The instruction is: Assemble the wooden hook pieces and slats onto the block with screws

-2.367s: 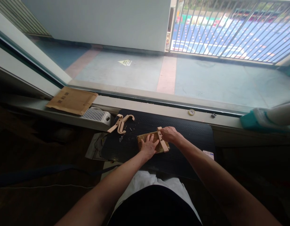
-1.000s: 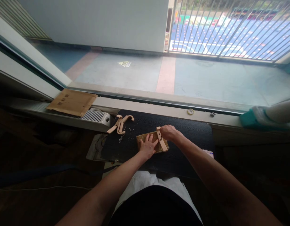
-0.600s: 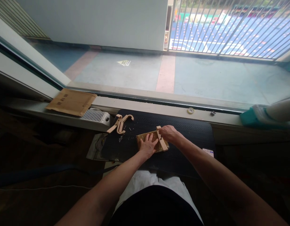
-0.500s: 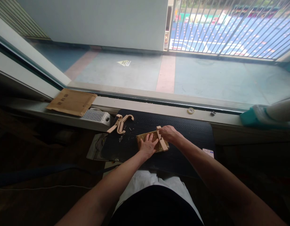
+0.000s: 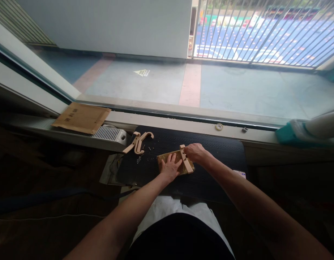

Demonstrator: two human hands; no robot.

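Observation:
A yellowish flat board (image 5: 163,157) lies on a black ribbed mat (image 5: 218,151). My left hand (image 5: 170,168) rests flat on the board with its fingers spread, holding it down. My right hand (image 5: 194,153) is closed round a pale wooden strip (image 5: 186,165) that lies across the board's right end. Two curved wooden pieces (image 5: 139,141) lie at the mat's far left corner, with several small nails (image 5: 140,158) scattered just in front of them.
A cardboard sheet (image 5: 81,117) lies on a white radiator grille (image 5: 110,133) at the left. A window sill (image 5: 183,124) runs behind the mat, with a small round thing (image 5: 219,126) on it. A phone (image 5: 239,174) lies at the mat's right. A teal thing (image 5: 297,131) sits far right.
Almost nothing has moved. Both hands stay on the board and the strip; the view has shifted slightly.

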